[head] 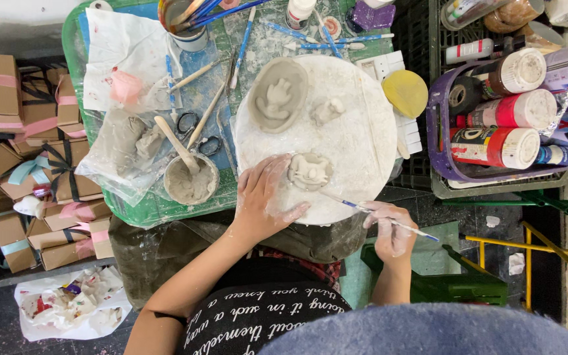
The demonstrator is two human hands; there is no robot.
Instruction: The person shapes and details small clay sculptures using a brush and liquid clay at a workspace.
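You sit over a round white board (363,144) dusted with clay. Your left hand (264,197) rests flat on its near edge, fingers together, steadying a small grey clay piece (309,171) just to its right. Your right hand (391,230) pinches a thin blue-handled brush (376,214), its tip touching the piece. The piece looks already shaped, lumpy and rounded with raised details, so the work seems at the smoothing or detailing stage. Farther on the board lie an oval clay dish holding a small figure (277,94) and a small clay lump (327,110). A cup of wet clay slip (190,179) stands to the left.
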